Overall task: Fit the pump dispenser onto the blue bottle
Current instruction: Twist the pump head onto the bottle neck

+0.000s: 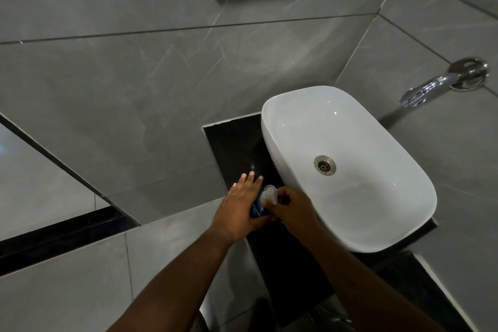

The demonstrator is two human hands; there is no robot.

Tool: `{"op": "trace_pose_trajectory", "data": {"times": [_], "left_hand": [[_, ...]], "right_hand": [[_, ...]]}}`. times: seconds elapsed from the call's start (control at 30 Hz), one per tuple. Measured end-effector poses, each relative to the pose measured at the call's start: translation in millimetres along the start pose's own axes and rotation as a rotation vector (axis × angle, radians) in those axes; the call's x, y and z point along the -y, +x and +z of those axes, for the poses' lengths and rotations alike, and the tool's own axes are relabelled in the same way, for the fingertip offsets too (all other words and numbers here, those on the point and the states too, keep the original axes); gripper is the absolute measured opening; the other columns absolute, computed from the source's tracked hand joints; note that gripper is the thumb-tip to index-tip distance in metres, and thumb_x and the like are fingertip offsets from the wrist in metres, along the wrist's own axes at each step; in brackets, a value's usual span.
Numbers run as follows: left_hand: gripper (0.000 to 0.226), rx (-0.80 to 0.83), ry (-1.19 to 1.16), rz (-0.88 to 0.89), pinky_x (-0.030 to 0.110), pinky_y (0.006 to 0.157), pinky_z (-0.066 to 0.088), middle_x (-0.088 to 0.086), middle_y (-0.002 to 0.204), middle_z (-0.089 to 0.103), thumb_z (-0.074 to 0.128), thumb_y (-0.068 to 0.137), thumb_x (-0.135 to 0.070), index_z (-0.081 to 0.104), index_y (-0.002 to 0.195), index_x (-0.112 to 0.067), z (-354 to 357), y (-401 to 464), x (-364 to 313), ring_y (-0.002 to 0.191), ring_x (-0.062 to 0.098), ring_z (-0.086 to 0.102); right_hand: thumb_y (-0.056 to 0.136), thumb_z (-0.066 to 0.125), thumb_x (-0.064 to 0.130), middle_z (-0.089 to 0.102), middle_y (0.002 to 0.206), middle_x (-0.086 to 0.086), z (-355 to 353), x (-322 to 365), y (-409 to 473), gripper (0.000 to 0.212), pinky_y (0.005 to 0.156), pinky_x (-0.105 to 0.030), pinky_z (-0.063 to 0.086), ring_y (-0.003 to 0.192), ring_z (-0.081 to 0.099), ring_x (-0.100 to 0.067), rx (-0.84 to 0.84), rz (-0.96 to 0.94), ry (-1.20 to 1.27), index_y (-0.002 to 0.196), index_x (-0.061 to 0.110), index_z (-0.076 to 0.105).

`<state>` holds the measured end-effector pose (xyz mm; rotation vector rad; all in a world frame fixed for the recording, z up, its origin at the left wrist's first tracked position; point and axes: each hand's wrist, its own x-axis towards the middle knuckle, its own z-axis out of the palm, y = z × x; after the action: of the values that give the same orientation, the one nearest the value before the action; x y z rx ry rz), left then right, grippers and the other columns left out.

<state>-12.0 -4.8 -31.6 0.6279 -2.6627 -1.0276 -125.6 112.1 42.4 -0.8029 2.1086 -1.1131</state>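
- The blue bottle (257, 210) stands on the black counter (234, 148), just to the left of the white basin (350, 170), wedged between the person's two hands so that only a strip of blue shows.
- The left hand (239, 205) lies against the bottle's left side with its fingers spread and stretched forward, not curled round; the thumb seems to pass under or in front of the bottle, bracing it more than gripping it.
- The right hand (292, 209) is bunched over the top, fingertips closed on the pale, translucent pump dispenser (270, 194), whose head shows between the hands.
- I cannot tell whether the collar has met the neck, since the right hand's fingers cover that joint.
- To my eye the step in hand is seating the pump: it sits at the bottle's mouth, and the job looks close to done but not proven.
- The next move, I judge, calls for the left hand to close firmly so the bottle cannot spin, while the right turns the collar down straight.
- The basin rim is close by the right knuckles, so there is little room for the wrist to twist.
- A chrome tap (431, 86) juts from the wall well away from all this.
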Motion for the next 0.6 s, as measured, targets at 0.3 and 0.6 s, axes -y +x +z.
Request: {"op": "trace_pose_trajectory", "data": {"times": [0.3,0.6], "left_hand": [[0.095,0.002,0.056,0.047,0.032,0.115,-0.001,0.002,0.162,0.009,0.05,0.077,-0.072,0.013,0.153,-0.029,-3.1,4.3,1.5,0.147,0.013,-0.005],[0.093,0.003,0.047,0.056,0.033,0.116,-0.001,0.002,0.162,0.01,0.053,0.079,-0.072,0.018,0.153,-0.028,-5.4,5.6,1.5,0.147,0.012,-0.005]], "right_hand": [[0.084,0.073,0.018,0.071,0.089,0.001,3.9,-7.9,2.6,0.018,0.065,-0.019,0.056,0.082,0.07,-0.014,0.016,-0.011,0.069,0.101,0.017,0.067],[0.088,0.069,0.022,0.072,0.102,-0.003,3.8,-8.1,4.3,0.023,0.084,-0.037,0.061,0.097,0.07,-0.016,0.049,-0.065,0.049,0.109,0.014,0.067]]}}
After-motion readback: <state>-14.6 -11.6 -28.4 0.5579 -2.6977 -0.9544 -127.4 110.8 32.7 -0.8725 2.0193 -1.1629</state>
